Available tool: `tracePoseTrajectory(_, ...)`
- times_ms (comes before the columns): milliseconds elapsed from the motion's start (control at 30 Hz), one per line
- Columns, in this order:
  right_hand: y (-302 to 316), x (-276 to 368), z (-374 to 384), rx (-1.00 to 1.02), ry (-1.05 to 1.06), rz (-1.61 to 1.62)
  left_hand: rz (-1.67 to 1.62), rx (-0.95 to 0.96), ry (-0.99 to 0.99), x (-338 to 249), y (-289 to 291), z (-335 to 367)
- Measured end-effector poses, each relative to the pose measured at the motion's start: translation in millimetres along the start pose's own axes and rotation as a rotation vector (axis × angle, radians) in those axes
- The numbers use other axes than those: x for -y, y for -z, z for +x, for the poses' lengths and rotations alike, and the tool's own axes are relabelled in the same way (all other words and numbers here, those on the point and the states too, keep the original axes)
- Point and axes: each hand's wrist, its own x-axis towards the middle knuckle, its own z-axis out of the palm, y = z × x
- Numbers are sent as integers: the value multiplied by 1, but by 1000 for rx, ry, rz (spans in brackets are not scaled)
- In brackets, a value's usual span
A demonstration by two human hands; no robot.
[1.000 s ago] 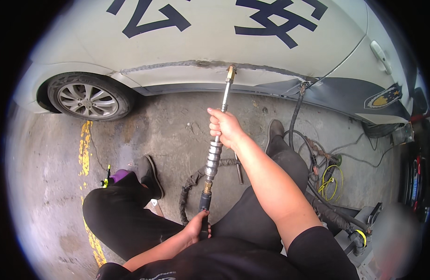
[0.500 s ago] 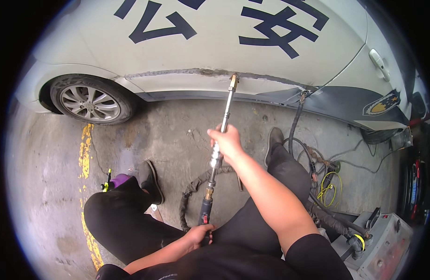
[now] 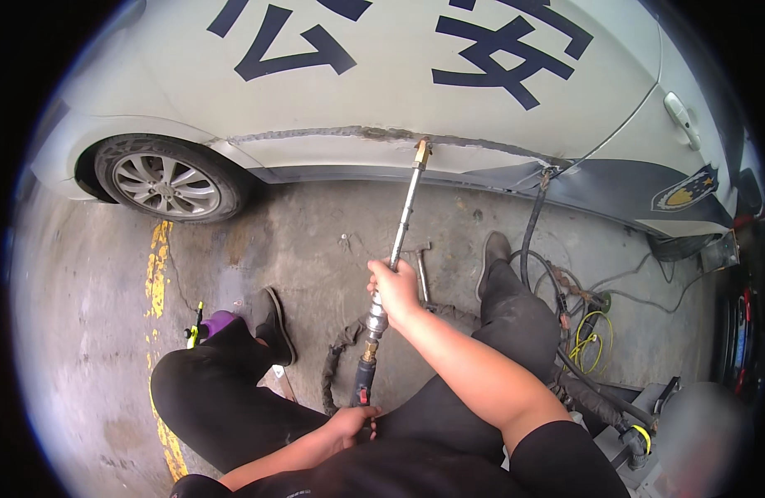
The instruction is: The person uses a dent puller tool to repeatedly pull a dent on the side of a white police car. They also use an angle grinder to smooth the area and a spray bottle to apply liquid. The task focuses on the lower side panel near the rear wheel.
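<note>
A slide-hammer dent puller [image 3: 406, 211] with a chrome shaft and brass-coloured tip stretches from my lap to the white car's side panel [image 3: 332, 100]. Its tip meets the panel at or just below a long, rough grey scraped strip [image 3: 474, 143]; whether it is fixed there I cannot tell. My right hand [image 3: 395, 289] is wrapped round the shaft at its chrome sliding weight [image 3: 377, 319]. Lower down, my left hand [image 3: 351, 425] is closed round the black rear grip, just below a red trigger [image 3: 364, 396]. Part of that grip is hidden by my fingers.
A hammer [image 3: 424, 276] lies on the concrete beyond my right forearm. A dark sleeved cable [image 3: 328, 373] loops beside the puller. At right, a clamped cable [image 3: 532, 220] hangs from the panel, near a yellow cord [image 3: 596, 340] and a grey machine [image 3: 698, 440]. A purple-and-yellow bottle [image 3: 218, 322] stands left.
My right hand has come back along the shaft toward the rear grip. The hammer on the floor shows more fully. My left hand keeps its grip, and the view has shifted slightly.
</note>
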Motion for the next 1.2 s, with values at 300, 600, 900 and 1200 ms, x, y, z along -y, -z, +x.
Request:
tracePoseTrajectory(300,7,71,41,324,-98,104,54,56,-26,3,5,9)
tracePoseTrajectory(600,10,82,42,462,-196,260,6,20,-5,-2,3,10)
tracePoseTrajectory(900,0,76,30,213,-105,-3,55,25,-20,1,-3,7)
tracePoseTrajectory(1200,36,72,54,859,-289,375,72,13,-25,8,1,10)
